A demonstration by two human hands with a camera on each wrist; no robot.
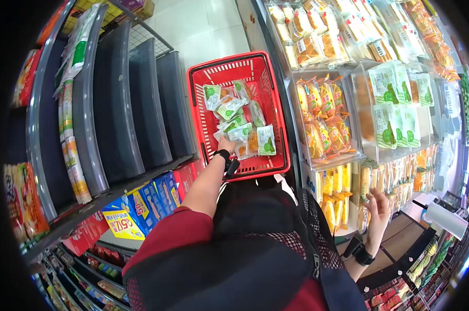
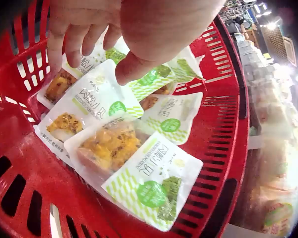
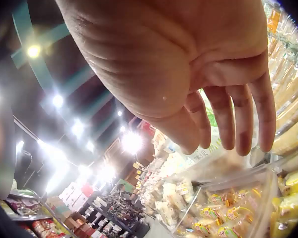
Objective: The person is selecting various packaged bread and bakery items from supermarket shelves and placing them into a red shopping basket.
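My left hand (image 1: pixel 226 145) reaches down into a red shopping basket (image 1: pixel 279 122) that holds several white-and-green bread packets (image 1: pixel 266 140). In the left wrist view that hand (image 2: pixel 156 29) hangs over the packets with its fingers pointing down and apart from the thumb. The thumb tip lies right at the upper edge of a bread packet (image 2: pixel 84 101). A nearer packet (image 2: pixel 149 171) lies over part of it, its browned bread showing through the clear film. My right hand (image 1: pixel 378 212) is raised beside the bread display, fingers spread loosely, with nothing in its grasp.
On the right, clear bins hold bread in orange-printed wrappers (image 1: pixel 327 142), more white-and-green packets (image 1: pixel 395 127) and yellow packs (image 1: pixel 337 179). Dark shelves (image 1: pixel 110 103) run along the left, above blue and yellow boxes (image 1: pixel 141 207). Tiled floor (image 1: pixel 213 26) shows beyond the basket.
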